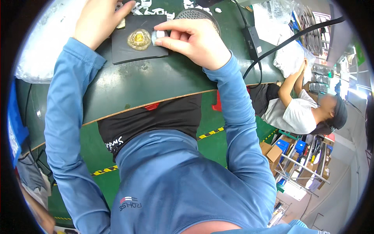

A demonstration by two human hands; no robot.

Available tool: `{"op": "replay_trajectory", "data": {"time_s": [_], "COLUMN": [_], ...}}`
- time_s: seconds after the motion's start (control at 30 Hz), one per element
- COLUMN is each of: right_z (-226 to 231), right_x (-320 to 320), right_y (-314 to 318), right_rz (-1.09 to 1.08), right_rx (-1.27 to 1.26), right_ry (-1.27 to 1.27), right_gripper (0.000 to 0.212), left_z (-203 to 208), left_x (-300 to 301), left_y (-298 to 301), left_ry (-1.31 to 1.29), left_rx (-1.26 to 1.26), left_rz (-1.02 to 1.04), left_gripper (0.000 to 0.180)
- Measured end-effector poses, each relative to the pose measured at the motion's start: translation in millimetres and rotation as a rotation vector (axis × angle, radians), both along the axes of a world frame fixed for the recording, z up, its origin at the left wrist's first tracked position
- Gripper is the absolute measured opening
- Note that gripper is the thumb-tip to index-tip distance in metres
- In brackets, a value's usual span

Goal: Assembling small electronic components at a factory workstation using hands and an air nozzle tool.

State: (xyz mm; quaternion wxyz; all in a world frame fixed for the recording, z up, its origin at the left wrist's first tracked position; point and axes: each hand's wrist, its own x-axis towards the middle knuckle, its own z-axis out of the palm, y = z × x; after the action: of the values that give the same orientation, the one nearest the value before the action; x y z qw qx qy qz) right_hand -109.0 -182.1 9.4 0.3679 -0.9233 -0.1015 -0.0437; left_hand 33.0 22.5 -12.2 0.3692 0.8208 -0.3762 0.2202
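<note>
both blue-sleeved forearms reach up over the green table (pixel 148 84). right hand (pixel 193 39) pinches a small white piece (pixel 159 35) beside the round amber part (pixel 139 39) on a black mat (pixel 132 54). left hand (pixel 97 19) presses fingers curled on the mat's far corner.

Matt black mat (pixel 134 52), glossy amber disc (pixel 139 39)

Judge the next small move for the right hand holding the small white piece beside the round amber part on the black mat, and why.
Probably ease the small white piece leftward against the round amber part. The right hand pinches it just beside that part, while the left hand rests at the black mat corner.
</note>
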Motion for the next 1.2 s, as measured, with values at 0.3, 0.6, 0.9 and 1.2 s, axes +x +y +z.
{"op": "replay_trajectory", "data": {"time_s": [0.3, 0.6, 0.9, 1.2], "right_z": [1.9, -3.6, -10.1, -4.7], "right_x": [-8.3, 4.2, -5.3, 5.1], "right_y": [4.2, 3.9, 5.2, 13.4], "right_rz": [-0.038, -0.081, -0.094, -0.112], "right_rx": [-0.028, 0.099, 0.151, 0.354], "right_ry": [-0.007, 0.029, -0.241, -0.418], "right_gripper": [0.030, 0.013, 0.016, 0.038], "left_z": [10.3, 9.2, -19.6, 2.0], "left_x": [-5.0, -0.4, 18.0, -19.8], "left_y": [-1.2, -15.8, -10.7, -6.1], "left_ry": [0.254, 0.379, 0.501, 1.046], "left_rx": [0.034, 0.123, -0.200, -0.375], "left_rz": [-0.103, -0.153, -0.114, -0.776], "left_gripper": [0.012, 0.011, 0.016, 0.023]}}
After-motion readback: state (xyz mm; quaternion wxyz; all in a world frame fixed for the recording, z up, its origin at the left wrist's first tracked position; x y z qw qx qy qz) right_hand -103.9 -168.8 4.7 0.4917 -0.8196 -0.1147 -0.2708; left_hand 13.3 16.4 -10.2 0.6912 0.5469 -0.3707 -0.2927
